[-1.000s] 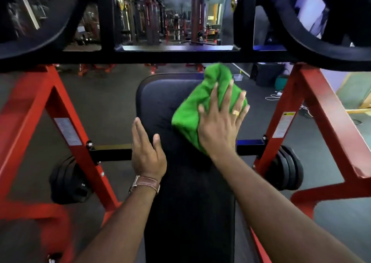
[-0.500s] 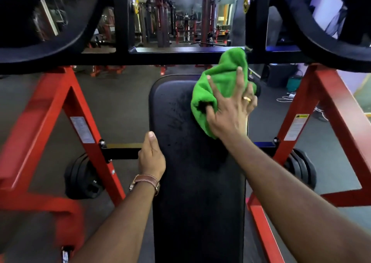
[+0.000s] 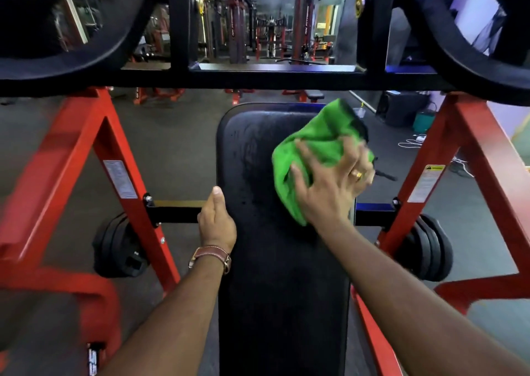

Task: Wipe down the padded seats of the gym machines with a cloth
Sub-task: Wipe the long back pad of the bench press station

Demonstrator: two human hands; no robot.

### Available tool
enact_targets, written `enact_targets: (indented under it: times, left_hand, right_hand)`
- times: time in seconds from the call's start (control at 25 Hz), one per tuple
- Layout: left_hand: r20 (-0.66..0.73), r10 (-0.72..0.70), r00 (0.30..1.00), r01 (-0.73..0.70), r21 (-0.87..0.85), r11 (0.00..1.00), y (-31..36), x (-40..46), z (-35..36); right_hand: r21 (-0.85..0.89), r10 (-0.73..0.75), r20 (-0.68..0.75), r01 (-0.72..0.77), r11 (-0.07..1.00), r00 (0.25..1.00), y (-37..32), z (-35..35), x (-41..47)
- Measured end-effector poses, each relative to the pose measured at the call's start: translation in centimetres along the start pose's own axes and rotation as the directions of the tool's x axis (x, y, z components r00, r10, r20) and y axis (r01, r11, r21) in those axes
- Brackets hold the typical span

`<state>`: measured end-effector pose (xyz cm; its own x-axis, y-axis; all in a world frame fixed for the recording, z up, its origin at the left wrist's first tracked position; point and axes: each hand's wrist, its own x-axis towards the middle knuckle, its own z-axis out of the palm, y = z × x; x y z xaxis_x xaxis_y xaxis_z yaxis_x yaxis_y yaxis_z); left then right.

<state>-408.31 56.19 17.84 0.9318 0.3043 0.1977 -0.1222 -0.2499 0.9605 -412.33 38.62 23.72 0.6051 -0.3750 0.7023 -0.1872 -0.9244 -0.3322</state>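
A long black padded bench seat [image 3: 266,261] runs away from me down the middle of the head view. A bright green cloth [image 3: 312,146] is bunched on the pad's far right part, hanging over its right edge. My right hand [image 3: 329,186] presses on the cloth with fingers spread and curled into it; a gold ring shows on one finger. My left hand [image 3: 216,220], with a brown watch strap at the wrist, grips the pad's left edge, thumb on top and the fingers hidden under the side.
Red steel frame legs [image 3: 86,152] stand left and right [image 3: 470,157] of the bench. A black crossbar [image 3: 258,78] with large weight plates spans overhead. Stacked black plates hang low on the left [image 3: 120,246] and right [image 3: 430,249]. More machines stand far back.
My right hand slid the cloth up toward the pad's far end, then drew it back down and to the right edge. The left hand shifted from lying flat to gripping the pad's left edge.
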Motion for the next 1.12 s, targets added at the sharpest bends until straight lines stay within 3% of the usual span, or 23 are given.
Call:
enact_targets:
  times: [0.04,0.12,0.24,0.36,0.44,0.52,0.6,0.72,0.84,0.96,1.04,1.12]
  left_hand:
    - [0.002,-0.010,1.000,0.010,0.012,1.000,0.0,0.0,0.0]
    - [-0.004,-0.012,1.000,0.013,0.027,1.000,-0.1,0.0,0.0]
    - [-0.018,-0.010,1.000,0.011,0.025,1.000,0.0,0.1,-0.1]
    - [-0.023,0.014,1.000,-0.014,0.007,1.000,0.1,0.0,-0.1]
    - [-0.015,0.007,1.000,-0.007,-0.002,1.000,0.2,-0.1,-0.1]
    - [-0.008,-0.002,1.000,0.002,0.002,1.000,0.4,-0.2,-0.2]
    - [0.001,-0.012,1.000,0.012,0.018,1.000,0.6,-0.3,-0.2]
    - [0.000,-0.034,0.999,0.034,0.028,0.999,0.6,-0.3,-0.2]
    - [-0.008,-0.046,0.999,0.045,-0.014,0.999,0.7,-0.4,-0.2]
    - [0.024,-0.049,0.999,0.049,0.013,0.999,0.5,-0.2,-0.2]
    - [-0.007,-0.023,1.000,0.023,-0.051,0.998,0.3,-0.2,-0.1]
    - [-0.003,-0.021,1.000,0.021,-0.061,0.998,0.5,-0.3,-0.3]
  right_hand:
    - [0.063,0.116,-0.011,-0.115,0.991,0.993,-1.4,-0.6,2.0]
    - [0.118,0.079,0.060,-0.086,0.989,0.995,-5.3,-0.8,4.7]
    - [0.070,-0.299,0.134,0.292,0.954,0.945,-9.2,0.7,3.3]
    - [0.013,-0.548,0.129,0.551,0.834,0.827,-4.9,0.8,0.2]
    - [-0.046,-0.416,0.096,0.422,0.905,0.904,-0.6,-0.1,-0.5]
    - [0.002,-0.079,0.034,0.079,0.997,0.996,0.9,-1.1,1.1]
    - [0.040,0.064,0.040,-0.066,0.997,0.997,-1.8,-1.2,3.7]
    - [0.001,-0.159,0.034,0.160,0.987,0.987,-8.4,0.0,6.2]
    - [-0.031,-0.379,0.070,0.382,0.924,0.923,-10.5,0.9,5.7]
    - [-0.032,-0.644,0.158,0.656,0.754,0.749,-9.3,1.9,2.4]
    - [0.048,-0.749,0.170,0.753,0.656,0.641,-6.8,2.1,-1.6]
    - [0.127,-0.686,0.125,0.674,0.728,0.717,-2.4,1.8,-4.3]
